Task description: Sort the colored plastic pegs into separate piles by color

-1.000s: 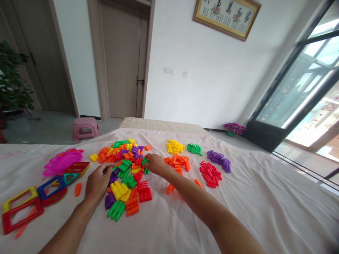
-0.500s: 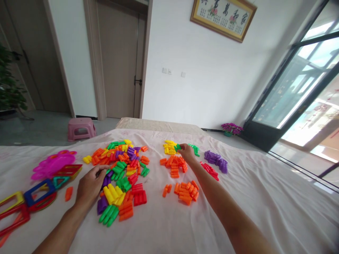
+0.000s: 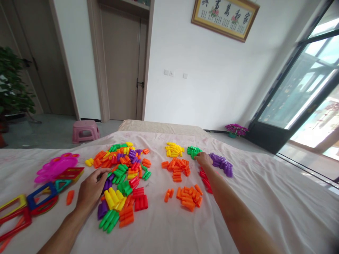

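My left hand (image 3: 92, 183) rests at the left edge of a mixed heap of coloured plastic pieces (image 3: 124, 158), its fingers curled beside purple pieces (image 3: 108, 184); what they hold, if anything, is hidden. At the green pile (image 3: 193, 151), my right hand (image 3: 204, 159) has its fingertips closed at the pile's lower right side, against a green piece. Left of that pile lies a yellow pile (image 3: 174, 150). Orange pieces form two piles, one (image 3: 178, 168) behind the other (image 3: 190, 197). Red pieces (image 3: 206, 180) are partly hidden under my right forearm. Purple pieces (image 3: 221, 164) lie right of my right hand.
A magenta flower-shaped tray (image 3: 57, 167) and flat magnetic frames, one of them blue (image 3: 42, 198), lie at the left. Two orange pieces (image 3: 168, 194) sit near the front orange pile. A pink stool (image 3: 85, 131) stands on the floor beyond the cloth-covered surface (image 3: 164, 233).
My right hand has moved right, from beside the yellow pile to the green pile, carrying a green piece. My left hand has stayed by the heap. The view has shifted slightly.
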Motion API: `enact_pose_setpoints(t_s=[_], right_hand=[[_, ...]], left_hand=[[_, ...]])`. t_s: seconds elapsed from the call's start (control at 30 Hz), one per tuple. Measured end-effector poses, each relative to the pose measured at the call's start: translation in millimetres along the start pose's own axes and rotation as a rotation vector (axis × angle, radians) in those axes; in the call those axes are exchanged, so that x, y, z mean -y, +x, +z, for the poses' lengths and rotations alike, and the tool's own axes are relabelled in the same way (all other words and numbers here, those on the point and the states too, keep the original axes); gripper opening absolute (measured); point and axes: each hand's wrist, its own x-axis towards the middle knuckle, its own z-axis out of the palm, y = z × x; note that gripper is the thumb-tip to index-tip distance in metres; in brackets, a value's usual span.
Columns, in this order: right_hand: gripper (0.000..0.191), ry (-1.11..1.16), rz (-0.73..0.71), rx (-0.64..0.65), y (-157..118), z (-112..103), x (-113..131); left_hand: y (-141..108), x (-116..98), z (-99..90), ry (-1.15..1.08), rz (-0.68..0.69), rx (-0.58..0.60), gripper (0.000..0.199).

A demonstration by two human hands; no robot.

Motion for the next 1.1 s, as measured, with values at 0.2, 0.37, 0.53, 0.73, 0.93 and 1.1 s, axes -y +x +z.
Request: enact_pose_setpoints(t_s=[0.2, 0.37, 0.53, 0.73, 0.93, 1.1], right_hand=[[0.036, -0.012, -0.018, -0.054, -6, -4, 3], [0.032, 0.171, -0.223, -0.133, -32, -12, 50], [0.024, 0.395, -0.581, 0.026, -87, -13, 121], [0.034, 0.334, -0.934, 0.230, -148, 2, 192], [0.061, 0.096, -1.195, 0.255, -173, 15, 244], [0.048, 0.019, -1.149, 0.285, -170, 15, 252]], left_hand=[[0, -2, 0.1, -0.015, 0.020, -0.018, 0.031], [-2, -8, -2.4, 0.000, 0.024, -0.026, 0.030], [-2, -7, -1.9, -0.015, 0.012, -0.011, 0.030], [-2, -5, -0.4, -0.041, 0.030, -0.025, 0.030], [-3, -8, -2.2, -0.065, 0.017, -0.010, 0.029], [-3, -8, -2.1, -0.060, 0.049, -0.016, 0.029]])
